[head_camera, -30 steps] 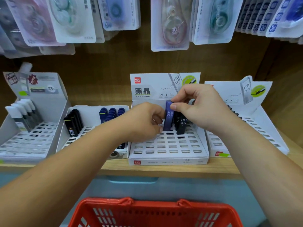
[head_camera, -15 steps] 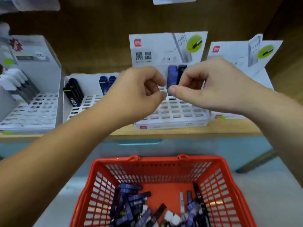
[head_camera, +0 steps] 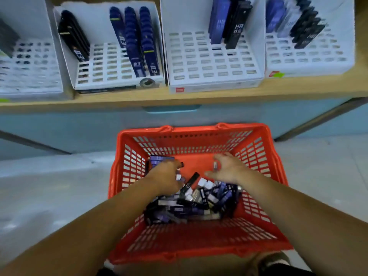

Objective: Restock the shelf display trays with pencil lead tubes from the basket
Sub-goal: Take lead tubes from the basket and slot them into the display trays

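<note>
The red basket (head_camera: 258,228) stands on the floor below the shelf, with a heap of blue, black and white pencil lead tubes (head_camera: 191,202) in it. Both of my hands reach into it. My left hand (head_camera: 166,176) lies on the left side of the heap, its fingers curled round dark tubes whose ends stick out. Over the basket's bare far end, my right hand (head_camera: 229,168) pinches a small grey tube (head_camera: 215,165) between thumb and fingers. On the shelf, the middle display tray (head_camera: 215,76) holds a few blue and black HB 0.5 tubes (head_camera: 229,22) at its back.
More white slotted trays stand on the wooden shelf (head_camera: 179,96): one with black and blue 0.3 tubes (head_camera: 119,76), one at the right (head_camera: 306,64) with dark tubes, one blurred at the far left (head_camera: 29,76). A pale blue cabinet front is below the shelf.
My view has tilted down from the shelf to the basket. Both hands left the middle tray, where a blue tube now stands, and dropped into the basket onto the tubes.
</note>
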